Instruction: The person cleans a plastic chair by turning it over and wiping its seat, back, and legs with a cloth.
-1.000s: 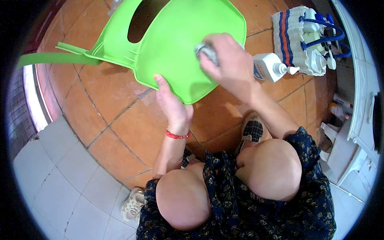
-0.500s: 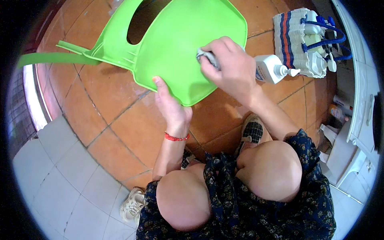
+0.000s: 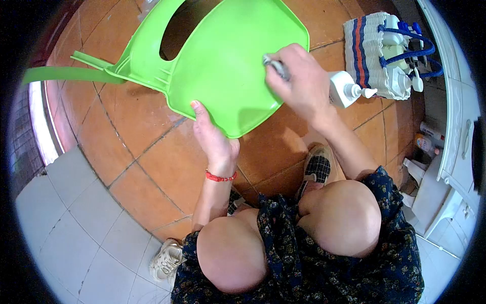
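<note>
A bright green moulded plastic piece [image 3: 228, 66], looking like part of a chair, fills the upper middle, with a large oval opening and a long strip reaching left. My left hand [image 3: 213, 137], wearing a red bracelet, grips its lower edge, thumb on top and the other fingers hidden underneath. Above the right part of the green surface is my right hand [image 3: 302, 83], closed round a small grey-white wad [image 3: 276, 67], perhaps a cloth. Most of the wad is hidden by the fingers. A white pump bottle [image 3: 344, 89] is close beside the right wrist, partly covered by the hand.
At the upper right a woven basket [image 3: 362, 50] with blue handles holds several bottles. A white cabinet [image 3: 458, 131] lines the right side, with an orange-labelled bottle [image 3: 424, 143] near its base. A beige sneaker [image 3: 166, 261] sits on the pale tiles at lower left.
My right hand has slid a little to the right with the wad across the green surface. My left hand keeps its grip on the edge.
</note>
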